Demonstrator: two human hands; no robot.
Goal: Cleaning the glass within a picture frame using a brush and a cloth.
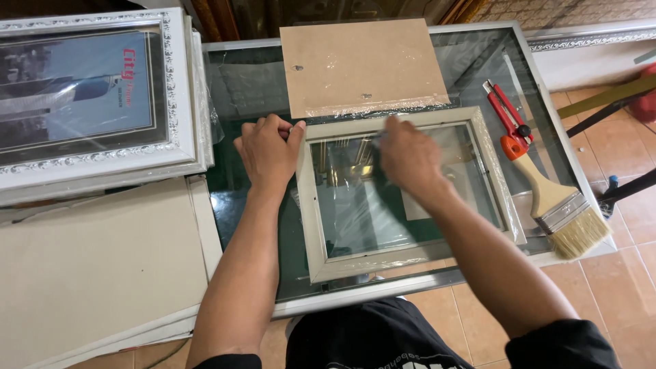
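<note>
1. Head view looked down on a glass-topped table with a pale metal rim (478,268).
2. Leaning at its left was a big white ornate framed picture (89,96).
3. A small pale wooden frame with its glass pane (328,260) lay face down mid-table, back open, brown backing board (362,65) not yet fitted.
4. A wood-handled paintbrush (557,212) lay unused.
5. Left hand (268,150), curled, gripped the frame's corner.
6. Right hand (410,157), blurred, pressed something dark on the glass; its grip I couldn't make out.
</note>
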